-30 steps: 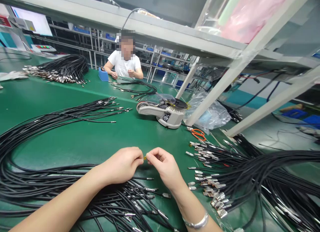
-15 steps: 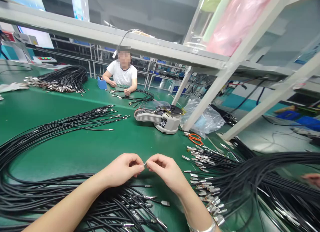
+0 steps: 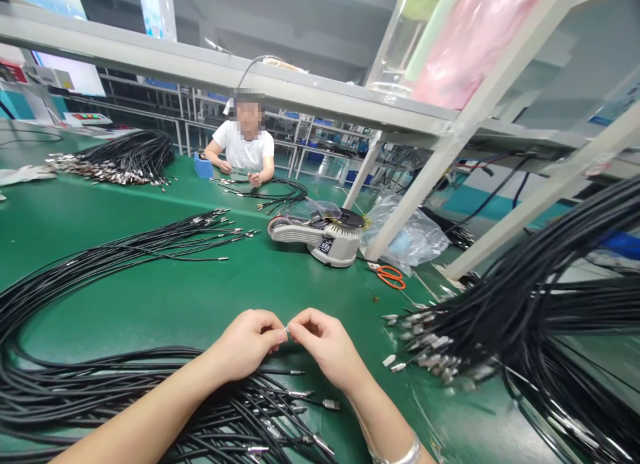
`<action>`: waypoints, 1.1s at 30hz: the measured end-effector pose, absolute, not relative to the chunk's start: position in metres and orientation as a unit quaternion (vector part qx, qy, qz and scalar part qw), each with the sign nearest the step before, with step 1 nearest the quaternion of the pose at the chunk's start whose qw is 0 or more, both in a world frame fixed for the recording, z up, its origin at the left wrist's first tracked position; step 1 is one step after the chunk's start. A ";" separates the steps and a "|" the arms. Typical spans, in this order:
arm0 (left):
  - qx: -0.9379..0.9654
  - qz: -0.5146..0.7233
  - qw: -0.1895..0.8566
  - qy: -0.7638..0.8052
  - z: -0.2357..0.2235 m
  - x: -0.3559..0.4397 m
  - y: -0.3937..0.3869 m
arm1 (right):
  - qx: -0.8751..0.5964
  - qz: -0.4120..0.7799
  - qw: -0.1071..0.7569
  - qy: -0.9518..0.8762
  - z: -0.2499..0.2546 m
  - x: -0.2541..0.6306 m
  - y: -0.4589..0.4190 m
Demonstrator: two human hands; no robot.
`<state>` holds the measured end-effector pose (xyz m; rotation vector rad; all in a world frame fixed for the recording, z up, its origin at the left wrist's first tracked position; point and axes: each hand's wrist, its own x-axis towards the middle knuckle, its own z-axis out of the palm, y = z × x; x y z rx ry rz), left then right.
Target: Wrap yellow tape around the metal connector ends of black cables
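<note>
My left hand (image 3: 253, 344) and my right hand (image 3: 320, 344) meet fingertip to fingertip above the near edge of a cable bundle. Between the pinched thumbs and forefingers shows a small silvery metal piece (image 3: 287, 329); the fingers cover most of it, and its exact kind cannot be made out. Both hands are closed on it. Under my left forearm lie many black cables (image 3: 125, 377) with metal connectors, their ends fanned out towards my right wrist. One flat metal connector (image 3: 331, 405) lies just below my hands.
A grey tape dispenser (image 3: 330, 241) and orange-handled scissors (image 3: 391, 276) lie ahead. At right hangs another cable bundle (image 3: 520, 291), beside a slanted shelf post (image 3: 400, 204). Across the green table (image 3: 200, 297), a person in a white shirt (image 3: 245, 147) sits handling cables.
The cable bundle at the right has been lifted and shifted to the right, its connectors drawn together. My hands stay nearly in place, still pinching the small metal piece.
</note>
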<state>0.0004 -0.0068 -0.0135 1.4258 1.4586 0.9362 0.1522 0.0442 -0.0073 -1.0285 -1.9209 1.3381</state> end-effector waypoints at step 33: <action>0.486 0.345 0.510 0.620 -0.027 0.003 0.010 | -0.373 0.506 0.242 -0.739 -0.019 0.153 0.065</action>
